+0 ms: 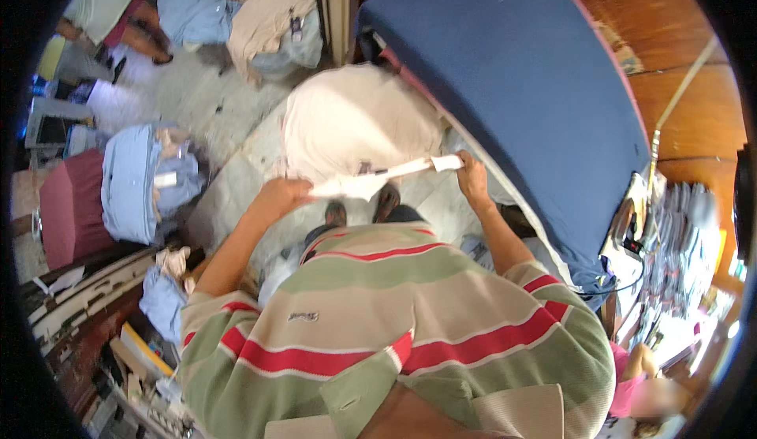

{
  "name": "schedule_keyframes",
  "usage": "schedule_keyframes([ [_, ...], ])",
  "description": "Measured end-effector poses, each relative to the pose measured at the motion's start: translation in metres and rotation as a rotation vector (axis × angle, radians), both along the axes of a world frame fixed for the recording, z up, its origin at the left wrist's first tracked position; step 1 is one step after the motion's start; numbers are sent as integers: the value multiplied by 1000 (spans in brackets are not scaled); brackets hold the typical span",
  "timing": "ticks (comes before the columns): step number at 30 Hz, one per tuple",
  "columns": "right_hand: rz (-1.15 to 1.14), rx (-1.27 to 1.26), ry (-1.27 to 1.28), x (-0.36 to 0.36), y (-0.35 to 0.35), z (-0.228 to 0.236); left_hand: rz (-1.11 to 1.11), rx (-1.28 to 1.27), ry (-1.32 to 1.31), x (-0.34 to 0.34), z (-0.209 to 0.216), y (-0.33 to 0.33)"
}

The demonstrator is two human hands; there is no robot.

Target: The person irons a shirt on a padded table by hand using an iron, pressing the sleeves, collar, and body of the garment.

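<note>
over the grey floor (229, 172), both hands (285, 194) (472, 179) grip opposite ends of pale cloth (355, 187).

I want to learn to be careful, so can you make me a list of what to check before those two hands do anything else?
1. Left hand has hold of the white cloth: ok, it grips one end.
2. Right hand has hold too: ok, it grips the other end.
3. Cloth stretched out between the hands: ok, it spans the gap as a narrow strip.
4. Nothing in the way ahead of the feet: not ok, a big cream bundle is right there.
5. Cloth free of marks underneath: cannot tell, that side is hidden.
</note>
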State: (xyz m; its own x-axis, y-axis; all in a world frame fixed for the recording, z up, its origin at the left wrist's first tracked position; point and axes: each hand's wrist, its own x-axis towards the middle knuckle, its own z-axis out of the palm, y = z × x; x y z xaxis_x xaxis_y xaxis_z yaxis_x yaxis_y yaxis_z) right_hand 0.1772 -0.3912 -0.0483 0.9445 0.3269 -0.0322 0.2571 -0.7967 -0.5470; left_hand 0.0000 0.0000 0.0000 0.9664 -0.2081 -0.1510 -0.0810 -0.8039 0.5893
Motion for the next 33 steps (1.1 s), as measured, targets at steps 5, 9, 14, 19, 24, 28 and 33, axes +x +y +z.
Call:
schedule_keyframes([
  [5, -65, 282, -169, -22, -11, 145, -42, 37, 15, 17, 116, 19],
  [9, -8, 650, -284, -8, -34, 296, 136, -530, -140, 66, 193, 56],
  [14, 18, 818, -590, -17, -50, 432, 167, -422, -788, 123, 346, 36],
  [19, -133, -86, -775, -27, -128, 409, -56, 87, -1109, 169, 359, -6],
  [24, -348, -94, -649, -39, -171, 410, 76, -108, -1237, 170, 373, -48],
  [28, -353, -111, -626, -71, -189, 377, -219, -292, -987, 162, 339, -70],
  [33, -474, 493, -320, -119, -294, 308, -375, -542, -155, 107, 296, -108],
])
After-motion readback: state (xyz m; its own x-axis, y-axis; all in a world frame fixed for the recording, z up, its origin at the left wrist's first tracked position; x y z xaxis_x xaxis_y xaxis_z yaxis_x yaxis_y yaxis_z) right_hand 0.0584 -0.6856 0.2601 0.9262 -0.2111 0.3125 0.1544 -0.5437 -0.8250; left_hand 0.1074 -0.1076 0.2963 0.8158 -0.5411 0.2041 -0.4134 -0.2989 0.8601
